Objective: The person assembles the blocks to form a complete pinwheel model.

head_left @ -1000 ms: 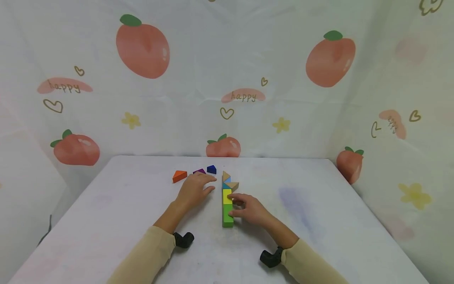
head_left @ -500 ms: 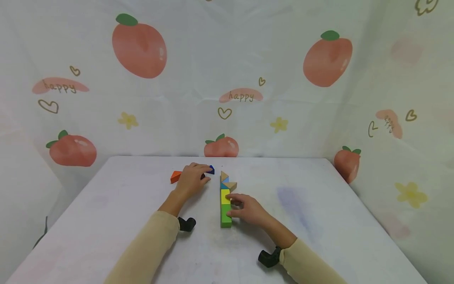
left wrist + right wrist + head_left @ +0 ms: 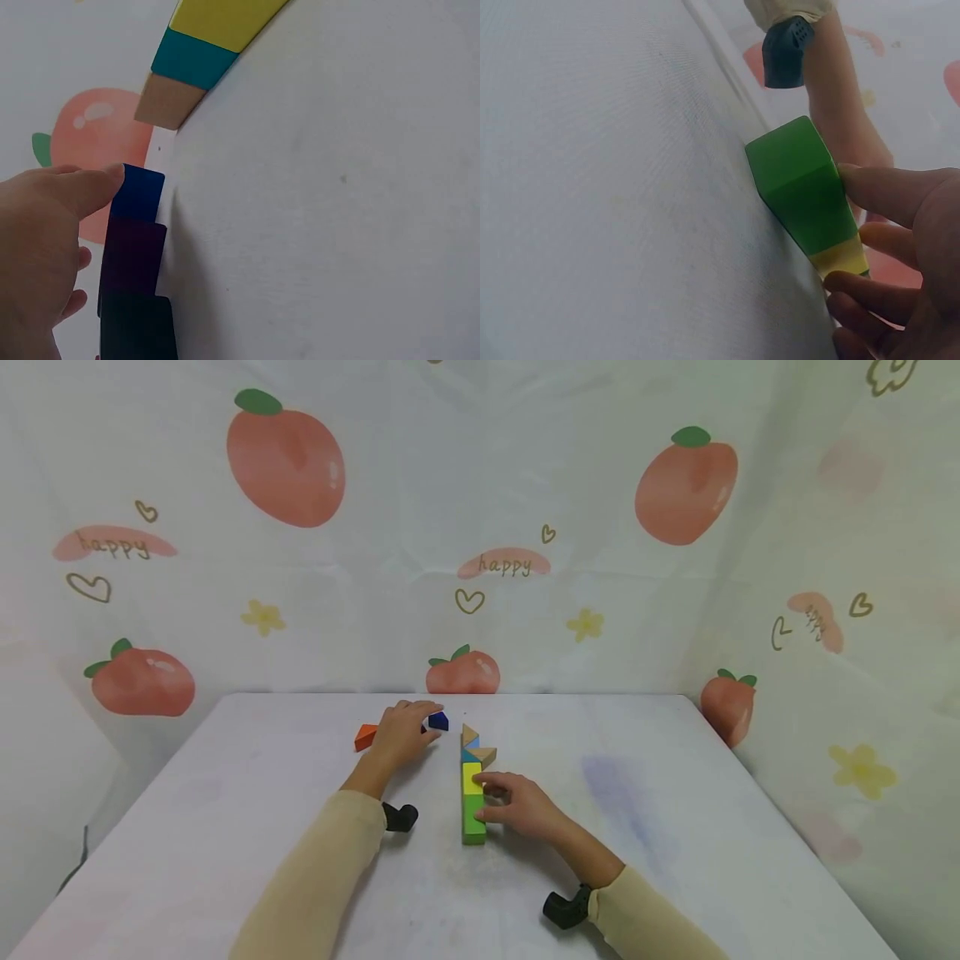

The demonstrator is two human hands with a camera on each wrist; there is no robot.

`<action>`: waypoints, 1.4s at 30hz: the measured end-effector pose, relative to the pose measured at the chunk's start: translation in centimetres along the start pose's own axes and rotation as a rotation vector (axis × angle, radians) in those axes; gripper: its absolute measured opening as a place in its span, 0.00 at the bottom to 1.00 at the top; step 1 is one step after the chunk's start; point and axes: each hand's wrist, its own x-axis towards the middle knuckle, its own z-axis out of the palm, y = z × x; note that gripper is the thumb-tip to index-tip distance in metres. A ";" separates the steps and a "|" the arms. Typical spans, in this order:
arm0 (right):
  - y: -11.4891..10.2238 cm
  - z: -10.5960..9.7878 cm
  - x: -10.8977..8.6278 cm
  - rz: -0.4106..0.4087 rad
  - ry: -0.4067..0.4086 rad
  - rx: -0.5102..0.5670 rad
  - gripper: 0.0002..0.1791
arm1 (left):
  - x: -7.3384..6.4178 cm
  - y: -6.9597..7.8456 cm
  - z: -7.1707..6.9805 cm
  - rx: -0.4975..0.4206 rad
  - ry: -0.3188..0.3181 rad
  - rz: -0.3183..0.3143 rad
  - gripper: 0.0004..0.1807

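Note:
My left hand is at the far left of the blocks, its fingers stretched behind a dark blue block. In the left wrist view, a fingertip touches that block's top corner; a purple block and a dark greenish block line up with it. My right hand rests beside the middle row, thumb at the green block and a finger on the yellow block. Beyond the yellow block lie a teal triangle, a light blue one and wooden triangles.
An orange block lies left of my left hand, which partly covers it. The white table reaches back to a white curtain printed with peaches. Black wrist devices jut from both sleeves.
My left hand has moved left and back from beside the triangles to the dark blue block, now hiding the purple block in the head view. My right hand stays at the row.

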 end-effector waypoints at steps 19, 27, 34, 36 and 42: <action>0.3 0.1 0.1 -0.019 0.000 -0.005 0.30 | 1.8 0.5 0.6 0.025 -0.176 -0.090 0.30; 0.2 0.0 0.1 -0.020 0.006 -0.010 0.30 | 1.8 0.3 1.0 0.025 -0.142 -0.087 0.26; 0.1 0.0 0.1 -0.023 0.010 -0.021 0.30 | 1.9 0.2 1.1 0.043 -0.074 -0.060 0.18; 0.1 0.0 0.1 -0.022 0.012 -0.019 0.30 | 1.8 0.3 1.1 0.047 -0.059 -0.053 0.17; 0.2 0.0 0.0 -0.034 0.016 -0.015 0.30 | 1.6 0.5 0.9 0.055 -0.037 -0.051 0.17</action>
